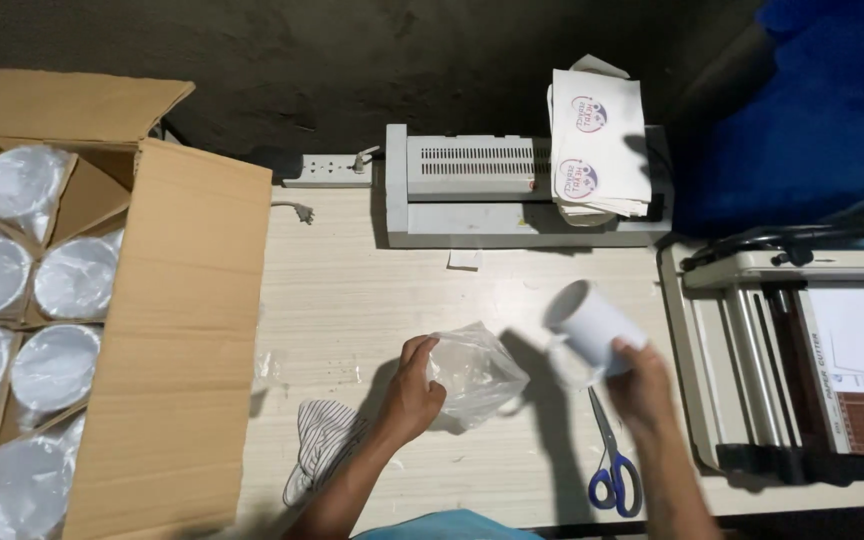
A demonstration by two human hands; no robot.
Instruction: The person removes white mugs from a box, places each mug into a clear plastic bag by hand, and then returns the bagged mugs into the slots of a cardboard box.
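Nearest to us, both our forearms rise from the bottom edge of the view over a pale wood-grain tabletop (372,290). Our left hand (412,392) is bent at the wrist, knuckles up, fingers curled and pinched on the edge of a clear plastic bag (474,374), thin, crinkled and glossy, which puffs out loosely to the right of the hand just above the table. Our right hand (640,385) is lifted a little higher, fingers wrapped tight around the base of a white mug (592,322); the mug is smooth and cylindrical, tilted with its open mouth toward the upper left, held in the air clear of the table and well apart from the bag.

Under the left forearm lies a striped cloth (320,440), soft and rumpled. Between the two arms, flat on the table, lie scissors (612,460) with blue loop handles and steel blades.

To the left stands an open cardboard box (182,330), its flaps spread, with card dividers holding mugs wrapped in cloudy plastic. To the right sits a paper cutter (792,350) with metal rails.

Farther back, a boxy grey laminator (482,195) carries a stack of printed sheets (597,140), and a white power strip (327,170) lies beside it against the dark wall.
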